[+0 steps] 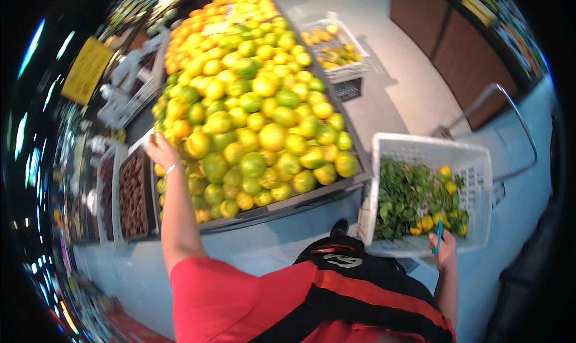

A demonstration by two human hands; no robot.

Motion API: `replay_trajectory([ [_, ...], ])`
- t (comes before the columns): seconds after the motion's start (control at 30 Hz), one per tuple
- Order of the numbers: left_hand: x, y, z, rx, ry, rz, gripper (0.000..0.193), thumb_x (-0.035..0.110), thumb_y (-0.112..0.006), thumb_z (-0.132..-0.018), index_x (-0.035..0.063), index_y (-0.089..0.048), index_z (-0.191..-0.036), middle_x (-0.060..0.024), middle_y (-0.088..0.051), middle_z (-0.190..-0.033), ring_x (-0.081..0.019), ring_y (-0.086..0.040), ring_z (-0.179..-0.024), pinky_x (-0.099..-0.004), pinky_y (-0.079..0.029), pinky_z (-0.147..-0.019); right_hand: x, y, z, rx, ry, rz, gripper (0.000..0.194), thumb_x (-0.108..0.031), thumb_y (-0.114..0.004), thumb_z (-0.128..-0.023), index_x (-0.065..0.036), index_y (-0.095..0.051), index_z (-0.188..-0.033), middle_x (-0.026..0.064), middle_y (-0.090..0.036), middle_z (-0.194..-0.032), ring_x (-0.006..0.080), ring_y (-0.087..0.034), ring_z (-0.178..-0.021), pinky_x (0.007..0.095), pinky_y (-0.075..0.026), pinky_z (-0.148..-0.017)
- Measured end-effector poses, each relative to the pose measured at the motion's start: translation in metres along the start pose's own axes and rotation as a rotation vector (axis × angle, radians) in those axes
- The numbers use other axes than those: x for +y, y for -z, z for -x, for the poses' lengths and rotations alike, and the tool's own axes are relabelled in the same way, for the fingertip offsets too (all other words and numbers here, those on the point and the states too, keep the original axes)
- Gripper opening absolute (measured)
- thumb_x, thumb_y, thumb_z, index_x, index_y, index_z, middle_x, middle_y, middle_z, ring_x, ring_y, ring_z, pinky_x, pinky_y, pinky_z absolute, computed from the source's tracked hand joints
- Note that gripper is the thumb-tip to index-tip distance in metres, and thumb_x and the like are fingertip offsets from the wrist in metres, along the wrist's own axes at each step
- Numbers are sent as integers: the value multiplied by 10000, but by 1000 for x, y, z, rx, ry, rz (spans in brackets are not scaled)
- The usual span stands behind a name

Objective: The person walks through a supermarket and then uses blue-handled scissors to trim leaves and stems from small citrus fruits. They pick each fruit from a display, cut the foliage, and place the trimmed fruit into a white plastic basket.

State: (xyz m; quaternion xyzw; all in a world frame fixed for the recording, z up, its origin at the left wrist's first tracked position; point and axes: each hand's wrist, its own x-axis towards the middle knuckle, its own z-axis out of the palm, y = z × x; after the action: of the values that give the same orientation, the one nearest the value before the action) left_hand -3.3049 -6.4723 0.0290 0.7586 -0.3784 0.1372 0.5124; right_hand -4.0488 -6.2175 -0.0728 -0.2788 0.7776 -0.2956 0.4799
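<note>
A sloping display of yellow, green and orange citrus fruit (252, 118) spreads before me. My left hand (163, 153) reaches to the left edge of the pile, close beside several fruits; blur hides whether it grasps anything. In my right hand (446, 248) is a pair of teal-handled scissors (438, 237), held at the near rim of a white plastic crate (483, 199). Green leafy trimmings (402, 197) fill much of that crate's left side. Several yellow citrus fruits (427, 221) lie among leaves on its right side.
Farther along the display's right side stands another white crate (360, 62) with fruit, above a black one. A curved metal handle (517, 102) rises beyond the near crate. Left of the display are bins of small brown produce (133, 194) and a yellow sign (86, 71).
</note>
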Motion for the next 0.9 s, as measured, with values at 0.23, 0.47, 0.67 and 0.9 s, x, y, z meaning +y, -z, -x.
replay_trajectory([
  [0.23,266,-51,173,-670,-555,657,357,104,-561,-954,-23,-525,-1286,-142,-536,-1331,-267,-513,-1217,-385,-366,-1067,24,50,-6,246,66,1,367,-332,-767,-790,-49,-545,-719,40,-538,-654,151,-481,-632,327,-393,-587],
  [0.47,384,-102,432,-1364,-916,685,235,49,-670,-783,46,-665,-1018,-137,-662,-1059,-299,-616,-1022,-375,-477,-913,35,101,6,218,-54,-452,289,-293,-765,-792,-74,-577,-812,-6,-558,-724,98,-501,-664,250,-403,-636],
  [0.67,385,-113,671,-2033,-855,333,375,224,-663,-811,89,-637,-1160,-157,-630,-1116,-329,-615,-1031,-399,-496,-895,69,134,6,133,-10,-549,249,-256,-748,-814,-57,-600,-827,-1,-583,-761,78,-521,-701,243,-429,-645],
  [0.9,382,-118,795,-1937,-852,-8,630,246,-758,-754,107,-505,-1314,-158,-494,-1320,-338,-548,-1156,-427,-468,-966,82,167,13,92,-72,-589,198,-188,-737,-810,-51,-616,-886,-18,-586,-768,62,-508,-678,207,-424,-631],
])
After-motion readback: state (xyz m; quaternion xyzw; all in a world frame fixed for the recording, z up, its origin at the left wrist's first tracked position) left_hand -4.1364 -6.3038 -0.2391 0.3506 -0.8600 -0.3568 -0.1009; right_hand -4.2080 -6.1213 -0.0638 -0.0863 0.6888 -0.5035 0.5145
